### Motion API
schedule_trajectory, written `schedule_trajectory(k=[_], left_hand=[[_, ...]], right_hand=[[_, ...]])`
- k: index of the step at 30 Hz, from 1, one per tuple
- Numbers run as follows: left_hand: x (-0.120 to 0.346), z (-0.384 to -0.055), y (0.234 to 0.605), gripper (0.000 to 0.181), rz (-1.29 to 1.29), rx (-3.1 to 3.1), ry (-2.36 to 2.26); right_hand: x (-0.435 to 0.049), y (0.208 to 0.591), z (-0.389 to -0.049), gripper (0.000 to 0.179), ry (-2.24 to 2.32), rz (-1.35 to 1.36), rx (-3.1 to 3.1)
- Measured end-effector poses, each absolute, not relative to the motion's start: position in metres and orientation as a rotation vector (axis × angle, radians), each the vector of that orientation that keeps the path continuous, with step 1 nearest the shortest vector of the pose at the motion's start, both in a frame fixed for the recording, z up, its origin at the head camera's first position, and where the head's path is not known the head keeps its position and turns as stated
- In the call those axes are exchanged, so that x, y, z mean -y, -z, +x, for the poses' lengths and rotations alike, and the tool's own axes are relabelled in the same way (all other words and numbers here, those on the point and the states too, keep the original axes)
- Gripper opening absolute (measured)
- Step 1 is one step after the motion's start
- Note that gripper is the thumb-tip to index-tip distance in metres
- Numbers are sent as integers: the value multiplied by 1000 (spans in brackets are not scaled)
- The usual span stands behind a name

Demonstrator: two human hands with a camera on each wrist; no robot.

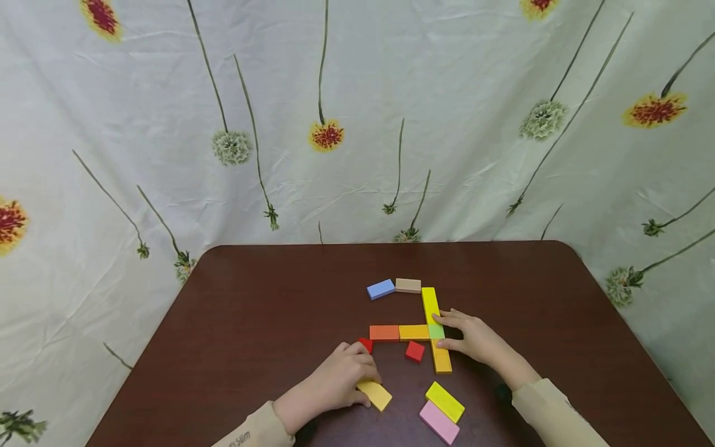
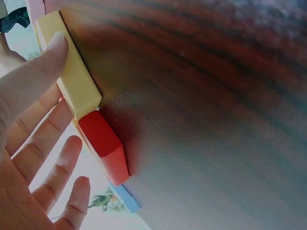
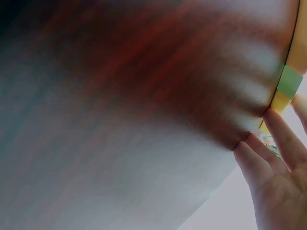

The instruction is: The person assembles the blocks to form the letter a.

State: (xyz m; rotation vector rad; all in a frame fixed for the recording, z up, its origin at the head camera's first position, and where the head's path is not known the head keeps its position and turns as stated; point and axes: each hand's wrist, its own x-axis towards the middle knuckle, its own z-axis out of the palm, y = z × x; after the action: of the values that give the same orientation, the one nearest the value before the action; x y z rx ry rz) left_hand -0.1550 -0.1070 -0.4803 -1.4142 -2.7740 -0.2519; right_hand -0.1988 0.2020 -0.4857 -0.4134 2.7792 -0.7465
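Note:
My left hand (image 1: pixel 343 375) pinches a pale yellow block (image 1: pixel 375 395) low over or on the table; in the left wrist view its thumb lies on the pale yellow block (image 2: pixel 76 72). Just past those fingers is a red block (image 2: pixel 103 139), partly hidden by the hand in the head view. My right hand (image 1: pixel 472 335) rests at the right side of a block column, its fingers fairly straight. One fingertip touches the yellow block (image 1: pixel 429 303); the thumb lies by the small green block (image 1: pixel 436 331) and the orange-yellow block (image 1: pixel 442 361) below it.
Left from the green block run a yellow-orange block (image 1: pixel 414 333) and an orange block (image 1: pixel 384 333). A small red block (image 1: pixel 414 351) lies below them. Blue (image 1: pixel 381 289) and tan (image 1: pixel 408 285) blocks lie farther back; yellow (image 1: pixel 445 401) and pink (image 1: pixel 439 422) ones lie nearer. The table (image 1: pixel 268 298) is dark brown.

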Motion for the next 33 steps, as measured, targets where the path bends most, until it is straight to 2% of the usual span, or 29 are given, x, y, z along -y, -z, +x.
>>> schedule_trajectory(k=[27, 33], left_hand=[[104, -159, 481, 30, -1357, 2891, 394], [106, -160, 481, 36, -1339, 2869, 458]], right_hand=[[-203, 485, -199, 63, 744, -428, -2794], [-203, 487, -198, 63, 742, -427, -2794]])
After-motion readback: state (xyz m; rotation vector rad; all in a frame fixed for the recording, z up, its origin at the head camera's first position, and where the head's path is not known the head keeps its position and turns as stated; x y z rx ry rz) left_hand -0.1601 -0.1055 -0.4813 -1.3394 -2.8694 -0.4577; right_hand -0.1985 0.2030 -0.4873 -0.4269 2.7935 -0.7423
